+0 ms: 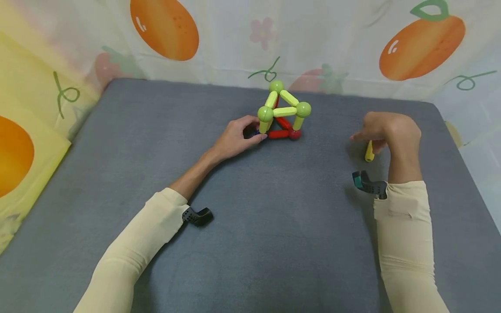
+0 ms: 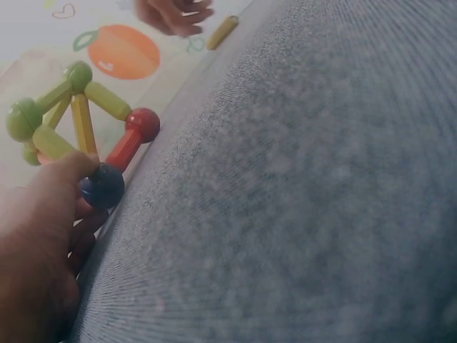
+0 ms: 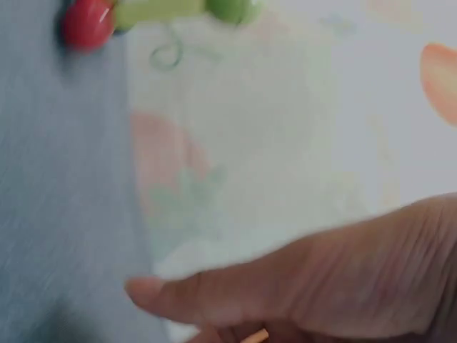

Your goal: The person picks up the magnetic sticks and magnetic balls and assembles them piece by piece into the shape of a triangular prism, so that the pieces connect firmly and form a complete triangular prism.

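A frame of magnetic rods and balls stands on the table: light green balls (image 1: 303,108) and light green rods (image 1: 285,112) form its top, with a red ball (image 1: 295,134) and red rods (image 1: 278,134) at its base. My left hand (image 1: 233,138) grips its lower left corner, thumb and fingers about a dark blue ball (image 2: 102,186). Off to the right, my right hand (image 1: 392,128) is bent down over a yellow rod (image 1: 369,152). A gap shows between that hand and the rod (image 2: 222,33) in the left wrist view. Some right fingertips are hidden.
The grey table (image 1: 250,217) ends at the back against a fruit-printed curtain (image 1: 332,39), just behind the frame. Yellow cloth (image 1: 39,182) hangs at the left side. Each sleeve carries a small black camera mount (image 1: 198,216).
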Tool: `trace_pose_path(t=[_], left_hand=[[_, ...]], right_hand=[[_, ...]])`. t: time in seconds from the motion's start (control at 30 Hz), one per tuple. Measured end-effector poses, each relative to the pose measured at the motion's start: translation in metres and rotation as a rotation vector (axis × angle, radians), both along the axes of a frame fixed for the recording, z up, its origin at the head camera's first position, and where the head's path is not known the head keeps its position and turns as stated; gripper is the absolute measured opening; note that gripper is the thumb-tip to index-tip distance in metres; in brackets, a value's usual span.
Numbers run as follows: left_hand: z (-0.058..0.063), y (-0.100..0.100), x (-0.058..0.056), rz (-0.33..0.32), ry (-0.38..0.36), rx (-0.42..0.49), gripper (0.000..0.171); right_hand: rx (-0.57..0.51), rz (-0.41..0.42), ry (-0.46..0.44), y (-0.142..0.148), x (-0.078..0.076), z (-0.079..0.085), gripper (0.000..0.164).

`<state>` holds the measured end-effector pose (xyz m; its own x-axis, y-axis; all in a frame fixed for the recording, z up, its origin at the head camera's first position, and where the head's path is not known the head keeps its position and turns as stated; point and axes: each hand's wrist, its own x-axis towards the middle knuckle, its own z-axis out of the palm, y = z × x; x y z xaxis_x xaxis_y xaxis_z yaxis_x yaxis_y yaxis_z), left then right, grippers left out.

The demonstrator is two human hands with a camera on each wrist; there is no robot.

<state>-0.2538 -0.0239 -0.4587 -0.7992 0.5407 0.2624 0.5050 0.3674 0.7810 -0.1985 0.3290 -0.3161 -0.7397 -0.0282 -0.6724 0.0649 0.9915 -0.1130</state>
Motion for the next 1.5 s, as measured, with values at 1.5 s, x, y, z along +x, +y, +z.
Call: trace_pose_path(t=[1.5], left_hand=[[0.001, -0.007, -0.002, 0.022, 0.005, -0.017, 0.034]], right_hand=[[-0.331, 0.424, 0.607, -0.132, 0.003, -0.018, 0.004]])
